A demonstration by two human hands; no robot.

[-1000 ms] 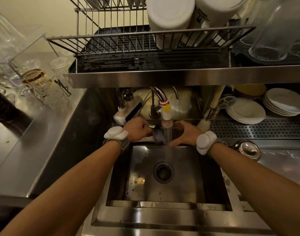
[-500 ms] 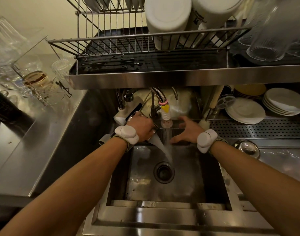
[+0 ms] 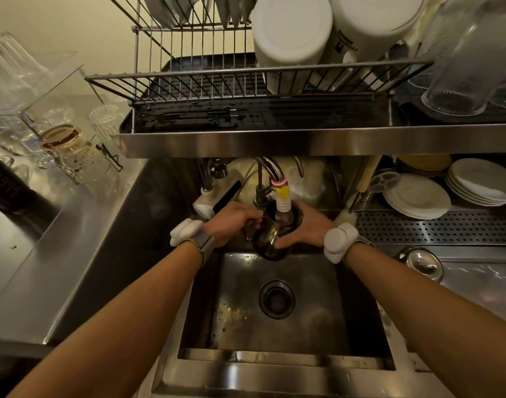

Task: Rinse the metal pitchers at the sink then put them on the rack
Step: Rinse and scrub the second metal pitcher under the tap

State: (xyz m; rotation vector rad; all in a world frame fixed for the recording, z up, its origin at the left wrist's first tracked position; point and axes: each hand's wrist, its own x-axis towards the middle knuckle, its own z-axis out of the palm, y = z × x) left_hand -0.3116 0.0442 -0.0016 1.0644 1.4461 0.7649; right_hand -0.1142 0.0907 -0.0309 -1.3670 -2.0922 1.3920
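A dark metal pitcher (image 3: 270, 239) is held upright over the back of the steel sink (image 3: 277, 360), its mouth right under the tap nozzle (image 3: 282, 201), which reaches into it. My left hand (image 3: 231, 221) grips the pitcher's handle side. My right hand (image 3: 309, 225) cups the pitcher's right wall. Above the sink hangs the wire dish rack (image 3: 217, 81) on a steel shelf, its left part bare. Whether water runs into the pitcher is hidden by its rim.
Two white tubs (image 3: 292, 33) and clear glasses (image 3: 458, 70) fill the rack's right side. Glassware (image 3: 59, 139) stands on the left counter. Stacked white plates (image 3: 418, 196) and a small metal lid (image 3: 421, 261) lie right of the sink. The drain (image 3: 277, 298) is in the basin's middle.
The pitcher was tipped and pouring water into the sink; now it stands upright under the tap. My right hand moved in from beside the stream and took hold of its wall.
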